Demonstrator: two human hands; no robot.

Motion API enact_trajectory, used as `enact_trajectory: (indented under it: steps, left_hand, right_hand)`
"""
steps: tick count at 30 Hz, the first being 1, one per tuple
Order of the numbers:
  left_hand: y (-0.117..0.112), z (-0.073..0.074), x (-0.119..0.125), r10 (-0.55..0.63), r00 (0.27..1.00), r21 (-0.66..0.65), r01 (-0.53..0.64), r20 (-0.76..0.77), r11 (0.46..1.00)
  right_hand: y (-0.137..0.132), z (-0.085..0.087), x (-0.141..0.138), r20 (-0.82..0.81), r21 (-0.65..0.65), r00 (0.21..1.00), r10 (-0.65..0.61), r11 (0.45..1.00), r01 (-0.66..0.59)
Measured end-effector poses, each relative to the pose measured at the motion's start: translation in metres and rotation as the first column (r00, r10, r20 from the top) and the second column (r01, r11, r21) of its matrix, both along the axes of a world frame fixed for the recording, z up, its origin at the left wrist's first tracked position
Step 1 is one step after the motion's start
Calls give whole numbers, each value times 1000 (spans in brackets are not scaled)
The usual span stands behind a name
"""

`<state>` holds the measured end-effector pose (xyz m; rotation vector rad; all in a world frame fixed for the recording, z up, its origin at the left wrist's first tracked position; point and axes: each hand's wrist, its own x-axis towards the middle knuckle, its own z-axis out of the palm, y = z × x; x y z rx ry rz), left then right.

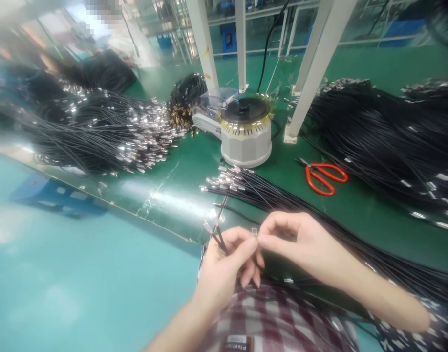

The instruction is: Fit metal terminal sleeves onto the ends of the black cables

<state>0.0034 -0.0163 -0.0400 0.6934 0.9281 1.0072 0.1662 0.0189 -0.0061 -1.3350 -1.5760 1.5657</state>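
Observation:
My left hand [233, 259] is closed around black cables [221, 240], whose stripped, shiny ends poke up between the fingers. At its thumb tip sits a small square metal connector [254, 231]. My right hand [291, 234] meets it there, thumb and index finger pinched together right beside the connector. Whatever lies between those right fingertips is too small to make out. Just beyond both hands, a bundle of black cables [282, 193] with metal plug ends [225, 179] stretches across the green table [194, 161].
A round grey tape dispenser [245, 142] with yellow tape strips around its rim stands behind the bundle. Red-handled scissors [324, 177] lie to the right. Large cable piles fill the left [99, 127] and right [385, 132]. White posts [315, 68] rise from the table.

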Motion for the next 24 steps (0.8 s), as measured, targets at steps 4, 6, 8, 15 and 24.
enact_trajectory:
  steps: [4,6,8,15,24]
  left_hand:
    - [0,1,-2,29,999,5,-29,14,1000]
    - [0,2,-1,45,999,10,-45,11,999]
    - [0,3,-1,55,998,15,-55,5,998]
    - [1,4,-1,67,998,5,-67,0,998]
    - [3,7,0,93,995,-159,-86,41,984]
  right_hand:
    - [1,-2,3,-46,-3,998,31,1000,-31]
    - [2,-5,4,-60,-5,998,-3,1000,3]
    - [1,-9,4,-61,-2,996,-58,998,58]
    - [-4,-10,-2,-49,-24,997,-56,998,55]
    - [-1,-8,-5,-64,4,994,-93,996,94]
